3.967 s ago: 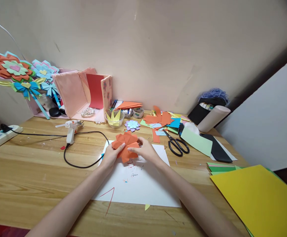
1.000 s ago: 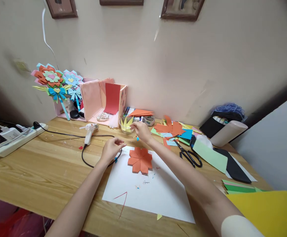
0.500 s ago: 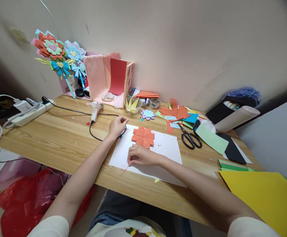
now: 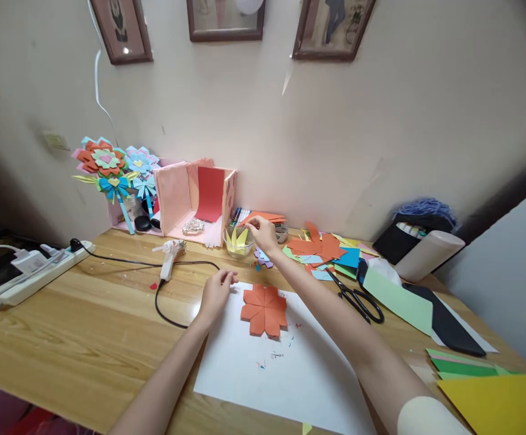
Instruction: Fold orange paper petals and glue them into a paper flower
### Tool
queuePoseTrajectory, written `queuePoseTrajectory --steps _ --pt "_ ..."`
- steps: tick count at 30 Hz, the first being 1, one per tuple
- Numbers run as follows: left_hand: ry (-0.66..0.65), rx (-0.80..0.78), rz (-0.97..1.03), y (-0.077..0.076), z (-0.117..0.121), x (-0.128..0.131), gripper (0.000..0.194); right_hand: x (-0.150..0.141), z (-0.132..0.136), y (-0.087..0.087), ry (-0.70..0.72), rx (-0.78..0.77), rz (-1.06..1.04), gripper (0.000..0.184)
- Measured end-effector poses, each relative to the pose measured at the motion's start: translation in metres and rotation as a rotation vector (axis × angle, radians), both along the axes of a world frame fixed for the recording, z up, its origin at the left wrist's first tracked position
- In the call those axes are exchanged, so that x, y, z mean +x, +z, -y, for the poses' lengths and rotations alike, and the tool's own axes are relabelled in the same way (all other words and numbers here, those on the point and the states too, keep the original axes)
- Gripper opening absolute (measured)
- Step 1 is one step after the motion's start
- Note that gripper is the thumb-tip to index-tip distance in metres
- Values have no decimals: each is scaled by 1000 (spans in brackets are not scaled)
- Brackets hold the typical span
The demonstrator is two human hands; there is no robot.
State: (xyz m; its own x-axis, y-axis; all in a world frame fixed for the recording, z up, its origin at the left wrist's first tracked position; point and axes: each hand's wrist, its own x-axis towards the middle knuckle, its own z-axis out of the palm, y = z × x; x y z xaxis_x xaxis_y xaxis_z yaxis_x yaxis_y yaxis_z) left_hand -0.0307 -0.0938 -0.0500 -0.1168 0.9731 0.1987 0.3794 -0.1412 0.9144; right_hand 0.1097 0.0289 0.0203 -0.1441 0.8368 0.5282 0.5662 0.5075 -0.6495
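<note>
An orange folded paper flower [image 4: 264, 309] lies flat near the top of a white sheet [image 4: 285, 374] on the wooden table. My left hand [image 4: 217, 293] rests at the sheet's upper left corner, just left of the flower, fingers curled and nothing visible in them. My right hand [image 4: 260, 232] reaches far forward over a small glass bowl [image 4: 239, 241] of yellow paper pieces. Its fingertips are pinched together; what they hold, if anything, is too small to make out.
A glue gun [image 4: 168, 254] with its black cord lies left of the sheet, and a power strip [image 4: 40, 266] sits at far left. Scissors [image 4: 357, 298], paper scraps [image 4: 321, 248] and a green card [image 4: 398, 299] lie right. A pink box [image 4: 194, 202] and paper flowers [image 4: 109, 163] stand at the wall.
My right hand has gone from the sheet's near edge up to the glass bowl. The view has tilted upward. The left hand and orange flower stay where they were.
</note>
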Motion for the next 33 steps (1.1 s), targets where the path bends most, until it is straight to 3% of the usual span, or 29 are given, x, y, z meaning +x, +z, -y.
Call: queuePoseTrajectory --steps 3,7,10,12,14,18,21,24,29,31,33 --pt "-31 -1 -58 -2 2 3 22 -4 -18 -3 60 -11 69 14" --pt "-107 28 -160 -2 8 8 12 9 -9 -7 17 -27 99 12" --pt "-202 36 -167 -2 14 15 19 36 19 -9 0 -40 97 18" --pt "-251 52 -213 -3 19 22 35 59 43 -15 167 -72 103 13" --pt "-260 51 -310 -6 22 29 53 81 69 -27 268 -167 98 20" --pt "-240 18 -386 -15 22 37 70 113 110 -60 132 -441 43 31" --pt "-256 -24 -228 -19 18 40 73 118 130 -79 135 -591 -140 36" --pt "-272 -98 22 -14 17 42 72 112 143 -85 198 -652 -319 37" --pt "-285 -276 436 5 24 44 61 98 148 -81 277 -630 -515 29" --pt "-335 -388 497 8 26 43 51 94 140 -76 334 -619 -500 29" --pt "-329 -446 545 7 27 41 48 91 122 -69 295 -595 -400 29"
